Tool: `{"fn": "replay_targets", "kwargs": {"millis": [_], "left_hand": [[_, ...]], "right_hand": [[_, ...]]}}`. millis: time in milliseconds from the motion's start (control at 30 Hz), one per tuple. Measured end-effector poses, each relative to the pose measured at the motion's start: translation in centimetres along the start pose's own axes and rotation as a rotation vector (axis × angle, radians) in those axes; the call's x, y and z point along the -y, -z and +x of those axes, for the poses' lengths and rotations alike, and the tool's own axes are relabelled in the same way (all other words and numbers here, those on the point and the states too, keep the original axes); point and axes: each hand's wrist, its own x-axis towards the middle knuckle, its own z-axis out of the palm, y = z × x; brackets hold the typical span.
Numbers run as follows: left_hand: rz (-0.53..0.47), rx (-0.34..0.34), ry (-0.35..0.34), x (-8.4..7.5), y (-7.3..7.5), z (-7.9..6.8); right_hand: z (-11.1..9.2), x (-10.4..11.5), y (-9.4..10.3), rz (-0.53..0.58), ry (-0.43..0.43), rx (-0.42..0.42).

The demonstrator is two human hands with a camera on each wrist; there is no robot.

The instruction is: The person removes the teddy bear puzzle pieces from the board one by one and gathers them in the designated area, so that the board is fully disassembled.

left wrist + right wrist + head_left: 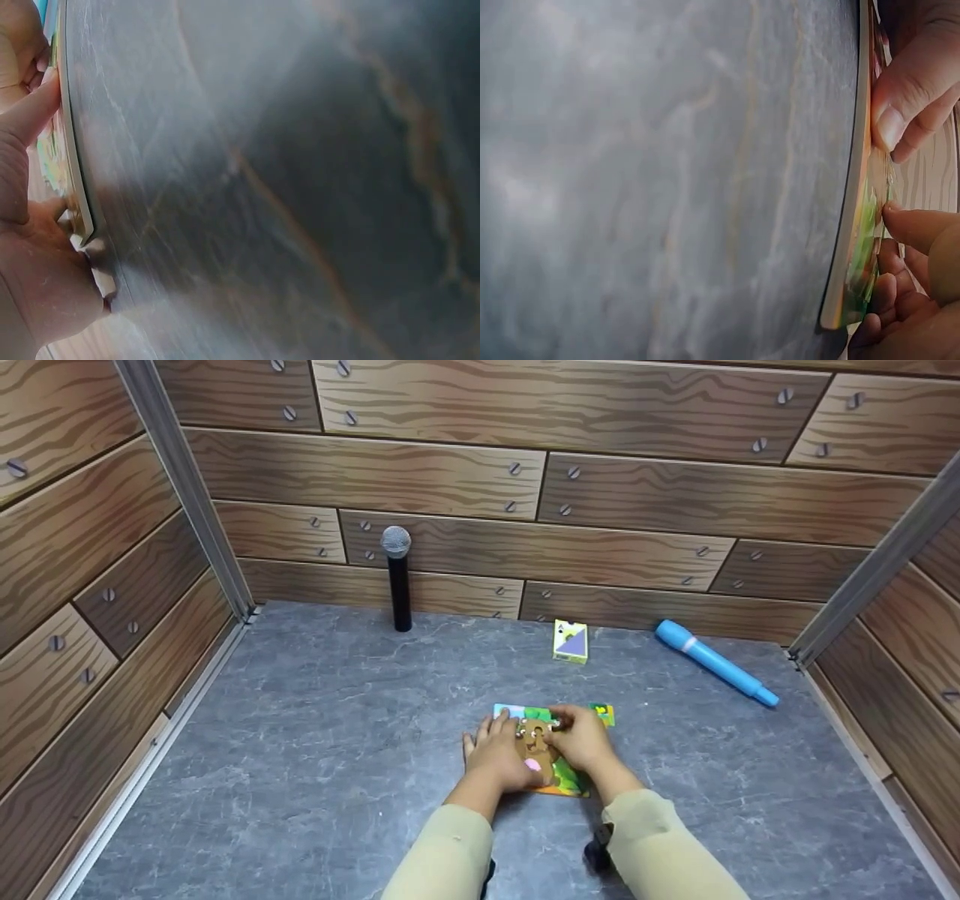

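Note:
A colourful flat picture puzzle (568, 780) with a brown bear-like figure (536, 742) lies on the table between both hands. Along its left side rests my left hand (495, 754), fingers spread and fairly straight. In the left wrist view that hand's thumb (37, 109) presses on the puzzle near its edge. My right hand (585, 739) is over the puzzle's upper right, its fingers curled and its thumb (911, 225) on the picture, pinching a puzzle piece that they largely hide. A small green card-like piece (602, 714) with a yellow figure shows just beyond the right hand.
A black microphone (400, 585) with a silver head stands upright near the back wall. Right of it is a card box (571, 642), and a blue toy-like stick (716, 664) lies at the back right. Wood-patterned panels (450, 480) enclose the grey table (300, 750).

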Motion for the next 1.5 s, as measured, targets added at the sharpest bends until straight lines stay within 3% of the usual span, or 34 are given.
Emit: {"fn": "replay_targets", "kwargs": {"millis": [233, 367, 767, 1267, 1500], "left_hand": [[0.006, -0.008, 0.014, 0.6, -0.5, 0.2], [-0.007, -0.015, 0.018, 0.8, -0.3, 0.0], [-0.021, -0.014, -0.002, 0.4, 0.0, -0.3], [-0.03, 0.011, -0.005, 0.0, 0.4, -0.3], [-0.026, 0.01, -0.005, -0.1, 0.4, -0.2]], "right_hand": [[0.0, 0.0, 0.5, 0.027, -0.054, 0.006], [0.2, 0.0, 1.2, 0.001, -0.045, -0.004], [0.5, -0.2, 4.2, -0.049, -0.005, -0.031], [0.7, -1.4, 8.1, -0.117, -0.091, -0.034], [0.5, -2.4, 9.8, -0.12, -0.072, -0.045]]}}
